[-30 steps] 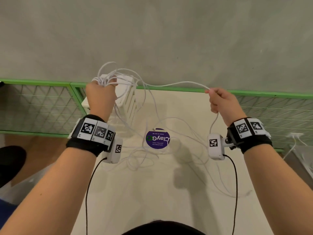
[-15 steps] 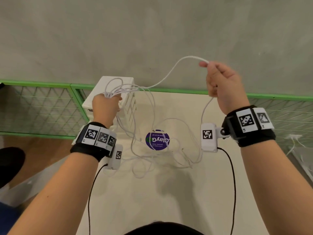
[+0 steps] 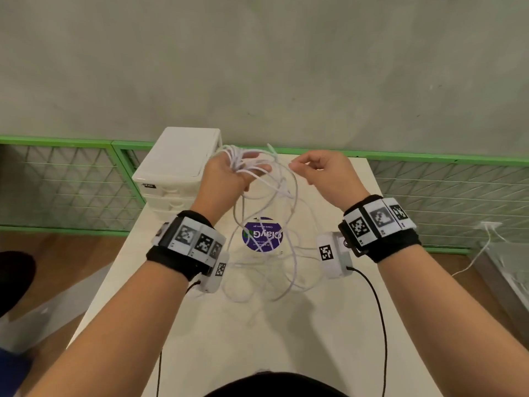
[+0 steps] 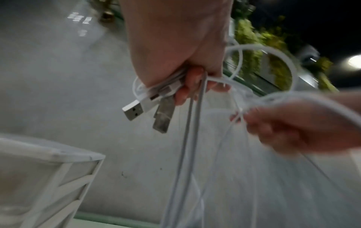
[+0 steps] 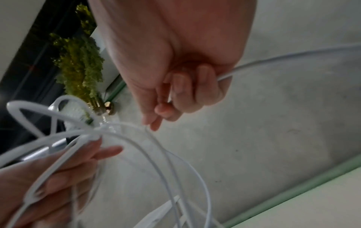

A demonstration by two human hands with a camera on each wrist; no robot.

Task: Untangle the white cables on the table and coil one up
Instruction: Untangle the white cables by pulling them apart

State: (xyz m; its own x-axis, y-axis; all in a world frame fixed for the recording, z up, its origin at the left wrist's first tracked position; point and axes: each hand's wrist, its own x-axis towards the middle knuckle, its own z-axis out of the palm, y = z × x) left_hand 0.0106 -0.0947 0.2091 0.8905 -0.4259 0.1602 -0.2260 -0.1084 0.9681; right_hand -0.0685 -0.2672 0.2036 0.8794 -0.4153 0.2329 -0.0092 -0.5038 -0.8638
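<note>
Several tangled white cables hang from my hands down to the cream table. My left hand is raised above the table's far end and grips a bunch of cable loops. Two USB plugs stick out below its curled fingers in the left wrist view. My right hand is close beside it, a little to the right. It pinches one strand, and in the right wrist view that cable runs out of its curled fingers to the right.
A white drawer box stands at the table's far left corner, just left of my left hand. A round purple sticker lies under the hanging cables. A green mesh fence runs behind the table below a grey wall.
My right hand has come down from its raised position and moved left to meet the left hand, bringing its strand along. The left hand has shifted right, away from the drawer box.
</note>
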